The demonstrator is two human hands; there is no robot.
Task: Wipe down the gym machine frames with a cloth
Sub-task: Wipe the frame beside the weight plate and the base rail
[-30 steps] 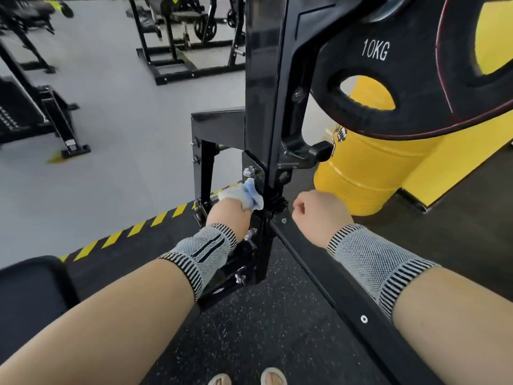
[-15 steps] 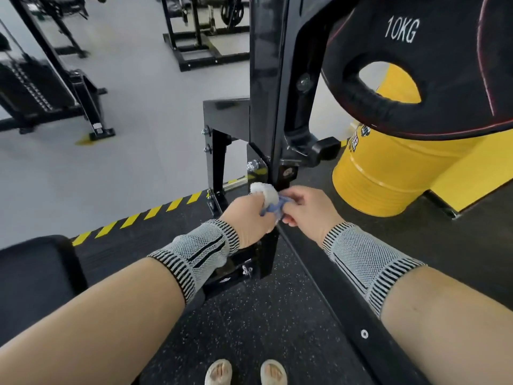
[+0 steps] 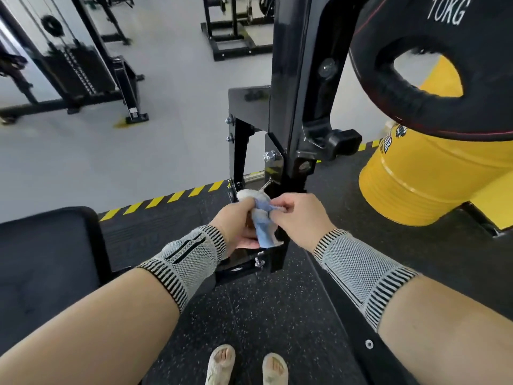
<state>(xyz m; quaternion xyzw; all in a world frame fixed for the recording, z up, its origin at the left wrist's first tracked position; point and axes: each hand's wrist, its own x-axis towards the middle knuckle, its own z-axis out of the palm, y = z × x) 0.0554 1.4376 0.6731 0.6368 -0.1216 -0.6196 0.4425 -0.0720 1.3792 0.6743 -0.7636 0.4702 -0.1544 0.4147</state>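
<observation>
Left hand [image 3: 236, 218] grips the cloth [image 3: 262, 222]; right hand [image 3: 298, 215] fingers [image 3: 273, 211] pinch it (its blue edge).

Both hands on the cloth at the foot of the black machine frame [image 3: 288, 79]

The left hand [image 3: 236, 218] grips a white-and-blue cloth [image 3: 262, 218]; the right hand [image 3: 298, 215] pinches its blue edge, apparently just off the frame, below a 10KG weight plate [image 3: 416, 112].

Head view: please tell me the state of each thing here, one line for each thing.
Cloth: bunched, held by both hands in front of the frame.
Left hand: grips the cloth.
Right hand: pinches the cloth's blue part.
Frame: upright, black, glossy.
Weight plate: mounted on the machine, marked 10KG.
Yellow drum: standing upright on the floor.
</observation>
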